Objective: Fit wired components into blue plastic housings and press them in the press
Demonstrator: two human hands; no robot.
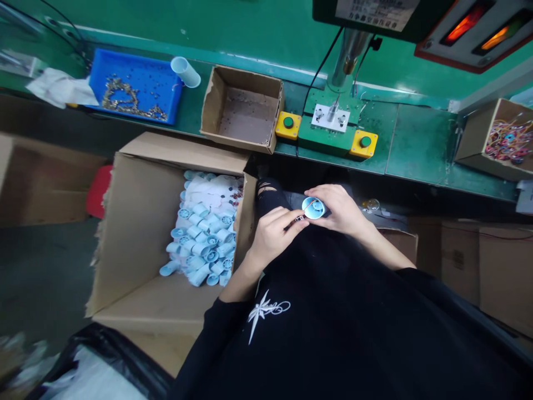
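Above my lap, my right hand [336, 207] is wrapped round a light blue plastic cylinder [313, 208], whose open end faces up toward me. Ribs or vanes show inside it, and a thin orange-red wire runs at its mouth. My left hand [278, 229] is at the cylinder's near left rim, thumb and forefinger pinched on a small metal piece [298, 218]. That piece is too small to name exactly. To my left, many similar blue cylinders [208, 239] lie heaped in a large cardboard box [141, 233].
A press [331, 116] with yellow-based green buttons [288, 124] stands on the green bench. Left of it are a small cardboard box [245, 114], an upright blue cylinder [185, 72] and a blue tray [137, 64] of metal parts. At right, a box [474, 136] holds coloured wires.
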